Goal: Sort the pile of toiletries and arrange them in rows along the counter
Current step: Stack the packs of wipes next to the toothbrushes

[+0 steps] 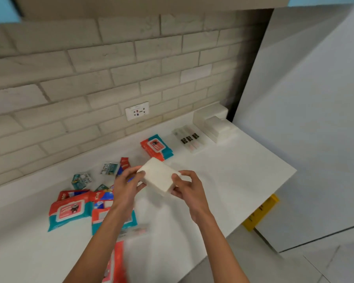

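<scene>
We hold the white pack (158,176) in the air between both hands, above the counter (243,170). The left hand (129,184) pinches its left corner with curled fingers, and the right hand (187,186) grips its right end, thumb on top. The landmark is the stack of white packs (215,123) at the far right corner of the counter, against the wall. The held pack is well apart from that stack, nearer to us and to its left, so the stack lies ahead and to the right of the hands. The right hand is the nearer one to it. The pack is tilted, with one corner pointing away from us. Its long axis appears to run across from hand to hand, though blur leaves this uncertain. Just left of the stack lie the toothbrush packs (189,139), side by side. Further left of it is a small heap of wipes packets (156,148). The unsorted pile (80,201) lies far to the stack's left and nearer us, partly under the left forearm. We judge that the pack belongs with the stack.
</scene>
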A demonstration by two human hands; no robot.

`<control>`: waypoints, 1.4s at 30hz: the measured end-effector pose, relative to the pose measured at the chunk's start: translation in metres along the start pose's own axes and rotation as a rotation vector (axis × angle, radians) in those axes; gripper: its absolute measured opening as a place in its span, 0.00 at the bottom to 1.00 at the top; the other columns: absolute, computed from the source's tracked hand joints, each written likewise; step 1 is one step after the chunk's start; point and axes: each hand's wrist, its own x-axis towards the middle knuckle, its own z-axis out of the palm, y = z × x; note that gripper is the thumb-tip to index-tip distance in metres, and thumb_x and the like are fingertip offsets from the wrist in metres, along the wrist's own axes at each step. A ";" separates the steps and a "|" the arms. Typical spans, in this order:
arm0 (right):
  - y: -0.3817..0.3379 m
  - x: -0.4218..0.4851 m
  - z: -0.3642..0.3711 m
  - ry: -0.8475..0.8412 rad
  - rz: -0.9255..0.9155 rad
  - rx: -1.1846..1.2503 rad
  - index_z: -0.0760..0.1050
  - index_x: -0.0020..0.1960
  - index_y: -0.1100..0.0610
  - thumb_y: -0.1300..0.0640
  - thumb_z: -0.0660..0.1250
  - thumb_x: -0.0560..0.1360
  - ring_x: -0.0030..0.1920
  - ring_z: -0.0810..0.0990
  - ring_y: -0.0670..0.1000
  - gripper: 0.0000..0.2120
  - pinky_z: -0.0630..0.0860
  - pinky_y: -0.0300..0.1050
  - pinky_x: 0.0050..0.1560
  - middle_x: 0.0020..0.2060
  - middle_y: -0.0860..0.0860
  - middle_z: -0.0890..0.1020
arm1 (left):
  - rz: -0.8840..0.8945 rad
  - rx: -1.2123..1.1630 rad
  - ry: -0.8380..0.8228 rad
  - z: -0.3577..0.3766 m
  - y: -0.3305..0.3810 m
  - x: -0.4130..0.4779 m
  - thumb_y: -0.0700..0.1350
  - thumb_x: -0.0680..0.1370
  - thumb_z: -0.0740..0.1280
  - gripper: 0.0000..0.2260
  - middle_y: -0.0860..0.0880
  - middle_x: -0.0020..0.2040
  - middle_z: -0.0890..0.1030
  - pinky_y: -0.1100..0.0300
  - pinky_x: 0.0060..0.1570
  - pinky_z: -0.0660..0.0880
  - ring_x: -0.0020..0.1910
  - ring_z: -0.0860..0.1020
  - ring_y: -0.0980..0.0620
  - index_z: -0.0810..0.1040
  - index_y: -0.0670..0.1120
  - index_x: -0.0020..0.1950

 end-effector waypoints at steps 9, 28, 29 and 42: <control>-0.031 0.031 -0.135 0.066 0.018 -0.080 0.78 0.63 0.52 0.52 0.75 0.79 0.49 0.89 0.51 0.15 0.86 0.51 0.55 0.50 0.53 0.89 | 0.015 -0.011 -0.078 0.147 -0.026 -0.016 0.39 0.80 0.71 0.10 0.49 0.58 0.85 0.50 0.58 0.82 0.60 0.83 0.49 0.85 0.49 0.59; -0.106 0.210 -0.295 0.313 -0.080 0.054 0.78 0.71 0.53 0.56 0.71 0.80 0.55 0.88 0.52 0.19 0.84 0.51 0.62 0.57 0.54 0.86 | -0.073 0.144 -0.032 0.351 -0.053 0.084 0.51 0.79 0.72 0.16 0.53 0.58 0.81 0.48 0.64 0.78 0.59 0.80 0.52 0.77 0.53 0.66; -0.113 0.225 -0.299 0.328 -0.076 0.056 0.78 0.71 0.53 0.56 0.71 0.81 0.55 0.87 0.53 0.19 0.84 0.50 0.61 0.57 0.54 0.86 | -0.081 0.161 -0.034 0.360 -0.052 0.096 0.52 0.79 0.72 0.16 0.53 0.58 0.80 0.48 0.64 0.78 0.59 0.80 0.52 0.76 0.53 0.66; -0.132 0.385 -0.320 0.364 0.048 -0.028 0.81 0.66 0.55 0.58 0.69 0.80 0.44 0.83 0.52 0.15 0.81 0.43 0.48 0.51 0.56 0.84 | -0.236 0.431 -0.065 0.439 -0.061 0.198 0.55 0.82 0.68 0.35 0.42 0.79 0.66 0.47 0.72 0.66 0.77 0.66 0.40 0.58 0.42 0.81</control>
